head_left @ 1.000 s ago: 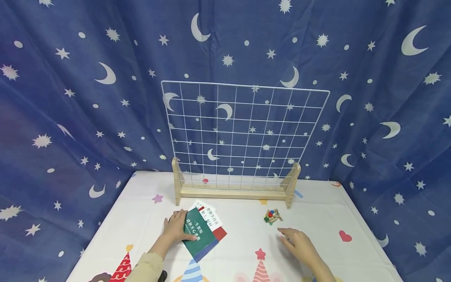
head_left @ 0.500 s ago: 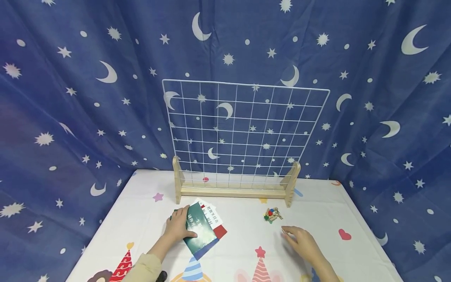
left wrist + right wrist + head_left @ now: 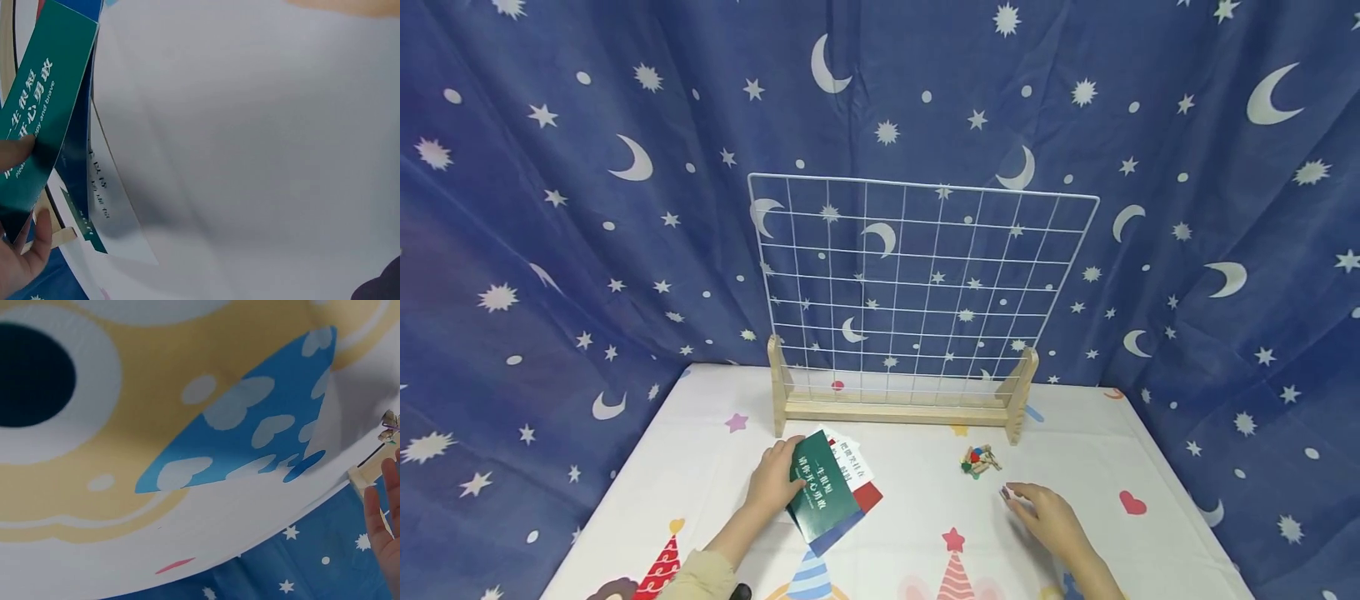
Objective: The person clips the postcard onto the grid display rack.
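Observation:
My left hand [image 3: 772,479] holds a dark green card [image 3: 826,492] with white lettering by its left edge. In the left wrist view, the thumb [image 3: 17,152] lies on the printed face and fingers curl behind it. The green card is tilted up from the stack below, where a blue card [image 3: 78,144], a red card [image 3: 868,497] and white cards [image 3: 853,465] partly show. My right hand [image 3: 1048,518] hovers at the right, thumb and index finger pinching a tiny clothespin [image 3: 1005,493]. Just beyond it lies a small pile of wooden clothespins [image 3: 979,461] with coloured ornaments.
A white wire grid [image 3: 917,283] stands upright in a wooden base [image 3: 895,411] at the back of the table. The white tablecloth [image 3: 925,533] has party prints. A blue star-and-moon curtain [image 3: 625,275] hangs behind and along the sides.
My left thumb has slid from the green card's middle towards its left edge, and the card has tilted up from the stack. My right hand has shifted slightly right, away from the clothespin pile.

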`<state>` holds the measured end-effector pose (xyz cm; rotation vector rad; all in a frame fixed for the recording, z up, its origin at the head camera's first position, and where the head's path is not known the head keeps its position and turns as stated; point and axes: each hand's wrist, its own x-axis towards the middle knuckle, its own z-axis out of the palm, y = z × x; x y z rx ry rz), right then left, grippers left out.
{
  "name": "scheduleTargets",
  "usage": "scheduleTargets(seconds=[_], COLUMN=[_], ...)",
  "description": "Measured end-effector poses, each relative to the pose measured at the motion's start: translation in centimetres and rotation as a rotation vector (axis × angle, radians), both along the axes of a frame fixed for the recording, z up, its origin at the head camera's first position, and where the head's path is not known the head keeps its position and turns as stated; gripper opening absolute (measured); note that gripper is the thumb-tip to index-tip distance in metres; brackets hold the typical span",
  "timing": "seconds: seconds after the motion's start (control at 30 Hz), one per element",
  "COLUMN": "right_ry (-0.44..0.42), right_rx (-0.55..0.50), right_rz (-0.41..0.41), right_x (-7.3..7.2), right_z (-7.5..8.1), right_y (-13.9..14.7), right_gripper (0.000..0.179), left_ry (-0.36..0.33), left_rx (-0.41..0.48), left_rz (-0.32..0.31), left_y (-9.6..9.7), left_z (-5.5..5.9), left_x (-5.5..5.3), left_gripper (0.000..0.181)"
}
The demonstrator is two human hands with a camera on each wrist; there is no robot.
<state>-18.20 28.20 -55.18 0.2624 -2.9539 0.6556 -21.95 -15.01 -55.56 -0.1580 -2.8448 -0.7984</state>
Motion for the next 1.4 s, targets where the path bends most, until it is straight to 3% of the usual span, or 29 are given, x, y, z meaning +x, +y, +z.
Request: scheduleTargets(seconds=[0.27, 0.57, 0.7, 0.83, 1.07, 1.4], right_ry=[-0.060, -0.063, -0.067, -0.074, -0.069, -0.020], right_rx=[0.025, 0.028, 0.036, 0.042, 0.030, 0.003], right_rz=[-0.026, -0.030, -0.042, -0.042, -0.046, -0.092], right_x=[-0.1, -0.2, -0.2, -0.6, -1.5, -1.8], right_z=[-0.1, -0.5, -0.7, -0.7, -0.8, -1.3], right_y=[0.5, 1.1, 1.4, 1.3, 0.9, 0.1], right_gripper=[0.025, 0.027, 0.026, 0.027, 0.027, 0.023], left_ry=[-0.018, -0.096, -0.103, -0.089, -0.155, -0.137], left_rx=[0.071, 0.284, 0.336, 0.380, 0.512, 0.555], left_rz=[0.022, 0.046, 0.036, 0.023, 0.023, 0.024], left_y=[-0.8, -2.4, -2.8, -3.0, -2.8, -2.3], left_z=[0.3, -0.2, 0.0, 0.3, 1.0, 1.6], left_x=[0.7, 2.7, 3.4, 3.6, 3.7, 4.0], left_gripper=[0.066, 0.061, 0.060, 0.056, 0.041, 0.022])
